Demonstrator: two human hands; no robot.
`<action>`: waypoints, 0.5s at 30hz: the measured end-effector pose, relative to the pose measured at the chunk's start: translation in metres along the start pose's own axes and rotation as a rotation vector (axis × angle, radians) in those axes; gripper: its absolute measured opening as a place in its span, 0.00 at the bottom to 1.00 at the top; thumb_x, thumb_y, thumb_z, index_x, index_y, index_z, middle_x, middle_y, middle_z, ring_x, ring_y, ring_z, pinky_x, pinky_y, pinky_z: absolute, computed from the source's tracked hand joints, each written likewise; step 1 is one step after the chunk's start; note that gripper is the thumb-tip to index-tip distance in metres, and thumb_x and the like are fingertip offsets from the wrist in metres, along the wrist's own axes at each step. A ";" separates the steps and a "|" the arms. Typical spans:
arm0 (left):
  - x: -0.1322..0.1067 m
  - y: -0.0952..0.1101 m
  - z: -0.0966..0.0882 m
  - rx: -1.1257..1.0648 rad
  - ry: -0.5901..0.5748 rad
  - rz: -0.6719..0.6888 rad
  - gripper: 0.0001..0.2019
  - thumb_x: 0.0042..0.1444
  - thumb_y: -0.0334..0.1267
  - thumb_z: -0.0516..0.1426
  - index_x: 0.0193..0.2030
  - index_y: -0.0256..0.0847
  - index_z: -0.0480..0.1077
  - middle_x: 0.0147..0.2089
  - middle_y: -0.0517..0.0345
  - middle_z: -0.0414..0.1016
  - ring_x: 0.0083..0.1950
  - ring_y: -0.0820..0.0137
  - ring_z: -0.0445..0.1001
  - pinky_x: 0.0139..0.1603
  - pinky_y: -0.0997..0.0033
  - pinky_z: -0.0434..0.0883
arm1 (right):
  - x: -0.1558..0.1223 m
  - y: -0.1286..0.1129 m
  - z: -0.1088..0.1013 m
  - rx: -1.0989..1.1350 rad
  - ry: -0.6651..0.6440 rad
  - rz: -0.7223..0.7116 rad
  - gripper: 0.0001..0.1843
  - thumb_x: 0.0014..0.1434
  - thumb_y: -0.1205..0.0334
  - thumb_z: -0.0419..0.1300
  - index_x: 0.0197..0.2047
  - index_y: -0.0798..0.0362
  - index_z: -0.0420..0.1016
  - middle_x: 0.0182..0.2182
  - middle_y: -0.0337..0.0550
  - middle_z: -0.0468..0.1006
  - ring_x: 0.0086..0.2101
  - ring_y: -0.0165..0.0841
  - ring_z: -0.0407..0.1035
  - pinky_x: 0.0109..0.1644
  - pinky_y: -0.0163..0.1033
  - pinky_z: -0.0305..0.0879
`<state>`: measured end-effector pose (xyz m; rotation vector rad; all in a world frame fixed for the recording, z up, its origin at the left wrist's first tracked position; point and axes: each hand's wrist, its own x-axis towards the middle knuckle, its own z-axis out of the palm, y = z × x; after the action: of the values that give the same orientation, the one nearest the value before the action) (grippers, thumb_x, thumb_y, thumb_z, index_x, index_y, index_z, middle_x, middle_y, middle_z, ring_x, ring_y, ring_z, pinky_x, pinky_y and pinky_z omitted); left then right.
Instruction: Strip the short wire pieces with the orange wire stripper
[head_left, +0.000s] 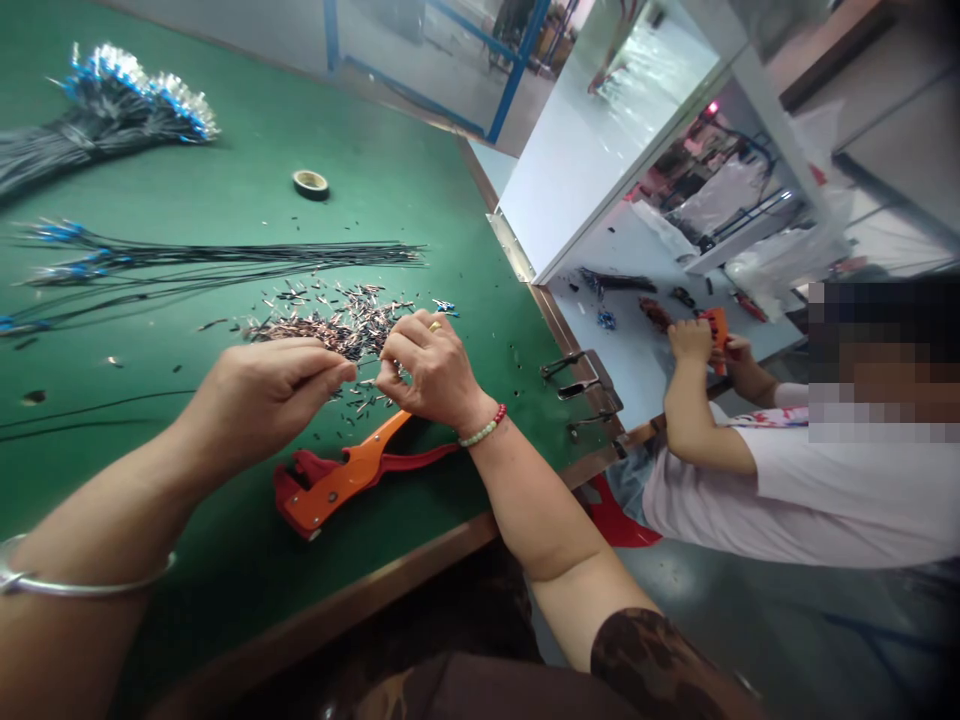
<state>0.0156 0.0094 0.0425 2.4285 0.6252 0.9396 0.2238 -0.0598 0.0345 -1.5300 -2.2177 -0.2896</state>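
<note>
My left hand point(281, 395) is closed in a pinch on a thin black wire point(112, 402), which runs in from the left edge of the table. Close beside it, my right hand point(431, 370) has its fingers pinched together at the wire's end; the fingers hide most of that end. Under and behind both hands lies a heap of short black and copper wire scraps point(330, 325). An orange wire stripper point(352, 477) with red jaws and a red handle lies on the green table just below my hands.
Several black wires with blue ends point(247, 255) lie beyond the scraps. A tied wire bundle point(90, 130) and a tape roll point(310, 184) are farther back. Right, past metal clamps point(581, 388), a co-worker point(787, 480) holds an orange tool point(716, 335) at a white table point(637, 375).
</note>
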 end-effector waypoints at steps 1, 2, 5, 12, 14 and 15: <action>0.000 0.000 0.000 -0.006 -0.010 0.010 0.17 0.65 0.44 0.54 0.27 0.42 0.75 0.26 0.60 0.74 0.28 0.73 0.70 0.34 0.71 0.68 | 0.000 -0.001 0.001 -0.004 0.003 -0.004 0.09 0.67 0.67 0.50 0.36 0.51 0.68 0.38 0.46 0.72 0.43 0.40 0.63 0.56 0.47 0.59; 0.001 0.000 0.000 -0.014 -0.019 0.016 0.17 0.65 0.44 0.55 0.27 0.41 0.74 0.26 0.60 0.74 0.28 0.73 0.70 0.34 0.71 0.68 | 0.000 -0.001 0.001 -0.008 0.005 -0.008 0.09 0.67 0.67 0.50 0.36 0.51 0.68 0.38 0.45 0.72 0.43 0.39 0.63 0.56 0.47 0.59; 0.001 0.001 -0.001 -0.040 -0.035 0.007 0.16 0.64 0.44 0.55 0.28 0.41 0.75 0.26 0.60 0.75 0.29 0.73 0.71 0.35 0.71 0.68 | 0.000 0.000 0.003 -0.015 0.016 -0.033 0.08 0.67 0.67 0.50 0.36 0.51 0.68 0.38 0.45 0.72 0.43 0.39 0.63 0.56 0.47 0.59; -0.006 -0.010 -0.036 0.052 0.253 -0.381 0.16 0.61 0.52 0.59 0.41 0.43 0.81 0.26 0.63 0.75 0.27 0.74 0.67 0.28 0.72 0.60 | -0.010 0.046 -0.003 0.001 0.316 0.278 0.10 0.65 0.69 0.51 0.31 0.51 0.65 0.31 0.45 0.67 0.39 0.38 0.63 0.50 0.46 0.64; -0.005 -0.010 -0.041 0.108 0.343 -0.399 0.17 0.60 0.53 0.59 0.40 0.43 0.82 0.26 0.62 0.74 0.26 0.74 0.66 0.29 0.72 0.60 | -0.009 0.049 -0.003 0.083 0.360 0.284 0.10 0.69 0.67 0.51 0.34 0.52 0.68 0.33 0.44 0.69 0.38 0.36 0.65 0.50 0.44 0.65; -0.004 -0.008 -0.040 0.106 0.367 -0.364 0.16 0.59 0.52 0.60 0.39 0.42 0.82 0.27 0.61 0.76 0.28 0.73 0.69 0.31 0.72 0.63 | -0.008 0.047 -0.001 0.139 0.326 0.236 0.11 0.70 0.65 0.52 0.35 0.52 0.70 0.33 0.43 0.70 0.38 0.35 0.66 0.50 0.44 0.66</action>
<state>-0.0177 0.0237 0.0621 2.1334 1.2263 1.2229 0.2700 -0.0496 0.0289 -1.5283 -1.7529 -0.2826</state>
